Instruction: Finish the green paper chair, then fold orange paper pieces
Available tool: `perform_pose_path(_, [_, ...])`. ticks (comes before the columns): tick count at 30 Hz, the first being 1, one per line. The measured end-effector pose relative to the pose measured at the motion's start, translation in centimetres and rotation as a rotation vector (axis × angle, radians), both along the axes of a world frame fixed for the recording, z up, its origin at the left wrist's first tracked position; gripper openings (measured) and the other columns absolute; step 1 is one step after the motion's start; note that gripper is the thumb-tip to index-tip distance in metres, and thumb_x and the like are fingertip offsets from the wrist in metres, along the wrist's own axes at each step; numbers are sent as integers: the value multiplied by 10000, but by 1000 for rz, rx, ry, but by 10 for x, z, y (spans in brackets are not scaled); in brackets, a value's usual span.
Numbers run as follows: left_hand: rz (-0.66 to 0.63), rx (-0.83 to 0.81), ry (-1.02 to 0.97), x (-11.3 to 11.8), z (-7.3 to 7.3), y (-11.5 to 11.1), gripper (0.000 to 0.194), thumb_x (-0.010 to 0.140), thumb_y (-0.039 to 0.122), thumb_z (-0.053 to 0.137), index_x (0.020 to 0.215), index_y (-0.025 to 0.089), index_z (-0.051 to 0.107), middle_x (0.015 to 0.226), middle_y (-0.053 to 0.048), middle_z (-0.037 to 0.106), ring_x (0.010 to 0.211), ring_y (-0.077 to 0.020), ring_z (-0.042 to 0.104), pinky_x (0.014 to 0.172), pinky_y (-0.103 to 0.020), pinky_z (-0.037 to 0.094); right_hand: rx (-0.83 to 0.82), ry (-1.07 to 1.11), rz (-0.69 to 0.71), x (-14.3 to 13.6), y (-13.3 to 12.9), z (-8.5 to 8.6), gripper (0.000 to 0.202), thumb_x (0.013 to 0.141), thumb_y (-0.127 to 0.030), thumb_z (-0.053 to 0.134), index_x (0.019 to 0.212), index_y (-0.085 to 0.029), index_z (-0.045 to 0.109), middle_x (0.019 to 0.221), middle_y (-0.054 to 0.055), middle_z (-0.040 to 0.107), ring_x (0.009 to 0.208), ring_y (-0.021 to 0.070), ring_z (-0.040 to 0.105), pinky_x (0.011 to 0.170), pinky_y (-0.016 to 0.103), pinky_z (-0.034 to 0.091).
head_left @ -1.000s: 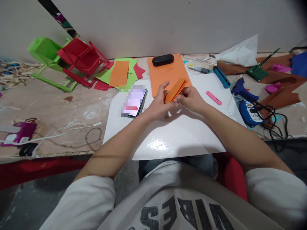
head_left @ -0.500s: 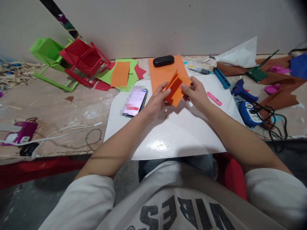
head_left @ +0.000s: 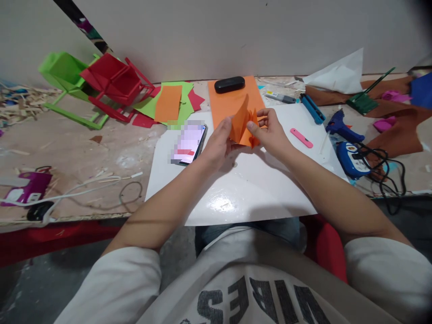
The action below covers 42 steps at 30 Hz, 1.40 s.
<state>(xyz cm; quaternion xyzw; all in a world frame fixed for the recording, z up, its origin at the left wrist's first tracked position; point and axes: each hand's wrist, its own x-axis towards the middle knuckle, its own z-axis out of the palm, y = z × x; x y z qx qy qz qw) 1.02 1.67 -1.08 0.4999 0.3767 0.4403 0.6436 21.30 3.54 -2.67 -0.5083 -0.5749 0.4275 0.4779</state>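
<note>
A folded piece of orange paper point(head_left: 240, 123) is held up between my two hands, its flaps standing apart. My left hand point(head_left: 221, 140) pinches its left side, thumb on the near face. On the right side, my right hand point(head_left: 270, 131) grips the folds between thumb and fingers. Beneath them lies a white sheet point(head_left: 243, 193). Just beyond, a larger orange sheet point(head_left: 219, 96) carries a black case point(head_left: 230, 84). Left of my left hand rests a phone point(head_left: 189, 144) with its screen lit.
Green point(head_left: 64, 72) and red paper chairs point(head_left: 111, 78) stand at back left, beside coloured paper pieces point(head_left: 168, 103). To the right are a pink cutter point(head_left: 301, 137), a blue stapler point(head_left: 312, 109), a glue gun point(head_left: 344, 127) and a blue corded device point(head_left: 353, 159). A purple glue gun point(head_left: 32, 184) lies far left.
The orange paper has been turned more edge-on, so its flaps now show upright and fanned apart. My right hand has shifted slightly, its fingers now behind the folds.
</note>
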Motion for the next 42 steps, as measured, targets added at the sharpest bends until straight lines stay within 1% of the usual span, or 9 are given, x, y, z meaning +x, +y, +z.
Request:
perform_pose_path(3, [73, 56, 64, 2, -7, 0, 876, 950, 977, 755, 1502, 305, 650, 1579, -167, 763, 1323, -346, 829, 954, -464, 751, -60, 80, 14, -1, 2, -3, 763, 813, -670, 1055, 1249, -342, 521, 1075, 8, 632, 977, 230, 691, 762, 348, 624])
perform_pose_path(7, [274, 95, 207, -1, -13, 3, 598, 961, 654, 869, 1365, 275, 643, 1403, -139, 784, 1151, -299, 822, 893, -449, 726, -202, 171, 54, 7, 8, 6, 728, 759, -399, 1049, 1200, -337, 472, 935, -29, 736, 847, 235, 761, 707, 348, 612])
perform_pose_path(11, [508, 194, 362, -16, -16, 20, 440, 1015, 468, 764, 1384, 272, 628, 1397, -124, 784, 1278, -307, 786, 1021, -457, 691, -241, 123, 38, 22, 15, 16, 779, 674, -225, 1023, 1272, -308, 531, 792, -47, 722, 704, 230, 716, 604, 334, 544])
perform_pose_path(15, [615, 324, 534, -40, -14, 37, 506, 1049, 455, 753, 1518, 330, 612, 1592, -129, 728, 1428, -322, 715, 1161, -482, 628, -245, 96, 67, 37, 21, 18, 842, 641, -195, 1052, 1344, -267, 594, 777, -41, 690, 726, 268, 741, 599, 365, 578])
perform_pose_path(21, [451, 538, 993, -42, 3, 24, 519, 985, 394, 842, 1487, 333, 723, 1661, -169, 677, 1663, -508, 493, 1320, -673, 424, -247, 20, 90, 43, 28, 11, 733, 654, -195, 1075, 1226, -291, 627, 702, -101, 555, 647, 211, 653, 573, 338, 545])
perform_pose_path(25, [174, 668, 1130, -24, 6, 4, 262, 996, 266, 740, 1238, 307, 829, 1293, -145, 821, 1469, -478, 596, 1345, -720, 306, -214, -56, 121, 40, 26, 9, 693, 685, -235, 1092, 1168, -306, 599, 708, -102, 499, 597, 174, 557, 530, 307, 425])
perform_pose_path(30, [95, 719, 1219, -19, 8, -6, 278, 956, 168, 623, 1053, 281, 858, 972, -155, 792, 1291, -480, 631, 1301, -807, 279, -222, -133, 141, 37, 23, 11, 686, 708, -276, 1094, 1171, -305, 588, 713, -88, 487, 605, 171, 495, 544, 320, 347])
perform_pose_path(36, [-125, 574, 1398, -15, 22, -10, 200, 878, 144, 691, 983, 226, 840, 967, -157, 796, 957, -407, 764, 1043, -595, 537, -192, -190, 154, 34, 20, 11, 709, 695, -296, 1111, 1198, -297, 612, 752, -80, 439, 651, 166, 447, 591, 337, 323])
perform_pose_path(42, [-165, 540, 1347, -4, 27, -15, 257, 1094, 424, 678, 1057, 224, 835, 1013, -145, 822, 980, -382, 791, 847, -453, 525, -155, -250, 228, 35, 18, 10, 674, 687, -285, 1128, 1172, -288, 660, 796, -60, 433, 715, 174, 434, 621, 341, 319])
